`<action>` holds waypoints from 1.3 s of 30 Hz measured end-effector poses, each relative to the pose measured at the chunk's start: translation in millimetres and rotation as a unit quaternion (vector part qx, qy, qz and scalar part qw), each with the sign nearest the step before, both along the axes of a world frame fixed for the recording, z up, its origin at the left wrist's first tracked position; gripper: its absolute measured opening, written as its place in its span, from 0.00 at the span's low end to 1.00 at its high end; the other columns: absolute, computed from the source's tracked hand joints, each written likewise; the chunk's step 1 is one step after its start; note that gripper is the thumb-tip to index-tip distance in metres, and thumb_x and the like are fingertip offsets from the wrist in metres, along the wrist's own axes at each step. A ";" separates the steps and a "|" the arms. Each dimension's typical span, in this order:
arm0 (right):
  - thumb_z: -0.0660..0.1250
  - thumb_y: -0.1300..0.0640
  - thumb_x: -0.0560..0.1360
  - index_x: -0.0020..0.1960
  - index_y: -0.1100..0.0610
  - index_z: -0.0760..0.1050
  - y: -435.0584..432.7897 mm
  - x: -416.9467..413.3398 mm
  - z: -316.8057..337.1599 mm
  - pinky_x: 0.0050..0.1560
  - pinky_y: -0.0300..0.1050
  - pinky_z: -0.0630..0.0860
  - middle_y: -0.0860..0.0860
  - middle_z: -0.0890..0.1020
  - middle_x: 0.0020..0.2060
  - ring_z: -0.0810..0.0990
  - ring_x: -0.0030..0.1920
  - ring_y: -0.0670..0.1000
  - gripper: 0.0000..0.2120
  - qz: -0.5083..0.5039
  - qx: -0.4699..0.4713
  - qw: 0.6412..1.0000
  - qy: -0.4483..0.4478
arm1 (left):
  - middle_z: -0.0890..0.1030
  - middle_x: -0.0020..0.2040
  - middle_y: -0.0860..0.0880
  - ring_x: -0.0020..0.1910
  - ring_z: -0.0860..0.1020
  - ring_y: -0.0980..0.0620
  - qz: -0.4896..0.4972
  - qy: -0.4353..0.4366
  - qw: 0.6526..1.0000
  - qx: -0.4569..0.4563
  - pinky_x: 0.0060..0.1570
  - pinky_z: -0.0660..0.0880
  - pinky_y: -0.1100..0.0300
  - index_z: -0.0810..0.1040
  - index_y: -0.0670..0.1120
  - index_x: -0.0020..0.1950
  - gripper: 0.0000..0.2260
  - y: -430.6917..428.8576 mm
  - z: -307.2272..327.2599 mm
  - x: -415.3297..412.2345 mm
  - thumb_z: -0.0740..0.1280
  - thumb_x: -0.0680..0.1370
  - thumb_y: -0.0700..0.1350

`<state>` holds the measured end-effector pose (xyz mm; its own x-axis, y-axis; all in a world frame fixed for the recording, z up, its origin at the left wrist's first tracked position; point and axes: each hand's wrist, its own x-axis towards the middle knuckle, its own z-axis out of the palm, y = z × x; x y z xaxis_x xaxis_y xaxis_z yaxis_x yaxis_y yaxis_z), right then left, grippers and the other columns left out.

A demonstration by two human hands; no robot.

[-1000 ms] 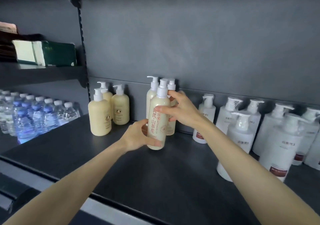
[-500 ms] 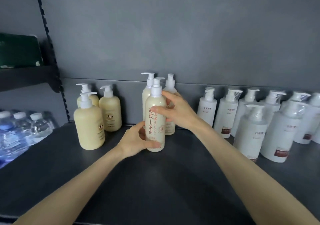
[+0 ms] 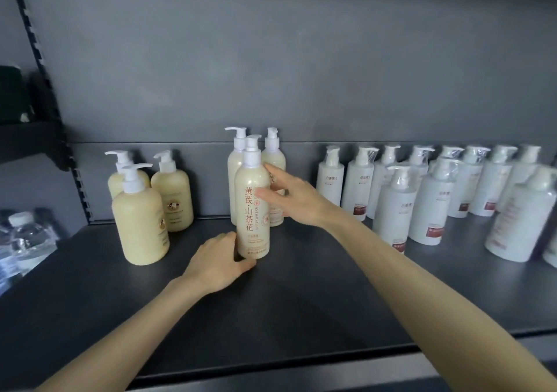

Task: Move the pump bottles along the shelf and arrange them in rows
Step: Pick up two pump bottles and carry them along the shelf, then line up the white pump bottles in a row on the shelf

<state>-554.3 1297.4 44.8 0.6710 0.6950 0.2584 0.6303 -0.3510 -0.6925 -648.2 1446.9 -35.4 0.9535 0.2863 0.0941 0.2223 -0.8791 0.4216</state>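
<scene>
Partway thru, we judge: our left hand (image 3: 215, 259) grips the tall cream bottle (image 3: 252, 210) at its base on the shelf (image 3: 301, 301), right hand (image 3: 289, 197) straight-fingered vs its label, 2 alike (image 3: 275, 162) behind; white bottles (image 3: 422, 192) right of our hands look unevenly rowed.

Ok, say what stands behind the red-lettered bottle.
A left rear bottle and a right rear bottle, both tall and cream. The red-lettered bottle and right hand cover much of them.
</scene>
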 end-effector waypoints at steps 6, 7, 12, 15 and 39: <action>0.65 0.49 0.77 0.70 0.53 0.69 -68.1 -18.1 4.9 0.60 0.35 0.65 0.48 0.72 0.68 0.73 0.64 0.49 0.22 -0.043 -0.053 0.997 -0.046 | 0.80 0.49 0.52 0.49 0.78 0.50 -0.003 0.009 0.993 0.121 0.49 0.75 0.55 0.76 0.51 0.50 0.13 -28.9 21.6 -20.7 0.64 0.75 0.60; 0.65 0.49 0.77 0.68 0.53 0.70 -83.8 -20.9 6.2 0.58 0.36 0.66 0.48 0.73 0.67 0.75 0.62 0.49 0.21 -0.054 -0.060 0.995 -0.054 | 0.79 0.49 0.53 0.50 0.78 0.50 -0.020 -0.002 0.994 0.106 0.51 0.75 0.54 0.77 0.52 0.51 0.14 -39.9 26.4 -20.3 0.65 0.74 0.60; 0.67 0.50 0.76 0.66 0.54 0.72 -192.6 -33.8 4.3 0.48 0.40 0.76 0.50 0.73 0.62 0.75 0.57 0.50 0.20 -0.128 -0.081 0.985 -0.081 | 0.79 0.48 0.54 0.48 0.78 0.54 -0.126 -0.052 0.990 0.040 0.53 0.75 0.56 0.76 0.51 0.58 0.17 -129.3 52.0 -9.9 0.68 0.74 0.58; 0.67 0.50 0.76 0.67 0.55 0.72 -275.1 -42.4 3.4 0.59 0.40 0.70 0.48 0.72 0.60 0.74 0.60 0.49 0.21 -0.176 -0.126 0.970 -0.109 | 0.79 0.50 0.54 0.49 0.78 0.54 -0.172 -0.064 0.982 0.051 0.55 0.75 0.55 0.75 0.52 0.60 0.19 -197.5 62.6 -1.4 0.68 0.73 0.59; 0.67 0.48 0.75 0.70 0.54 0.67 -794.8 -28.9 28.7 0.63 0.49 0.70 0.53 0.64 0.69 0.71 0.64 0.56 0.26 -0.529 -0.215 0.815 -0.101 | 0.72 0.66 0.51 0.65 0.67 0.48 -0.469 -0.207 0.844 0.159 0.62 0.63 0.52 0.62 0.53 0.72 0.27 -728.9 112.3 140.0 0.62 0.76 0.61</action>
<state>-583.3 502.6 73.6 0.9271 -0.1905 0.3228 -0.0975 -0.9542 -0.2830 -508.2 718.0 76.9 0.6130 -0.6782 0.4053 -0.7425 -0.6699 0.0021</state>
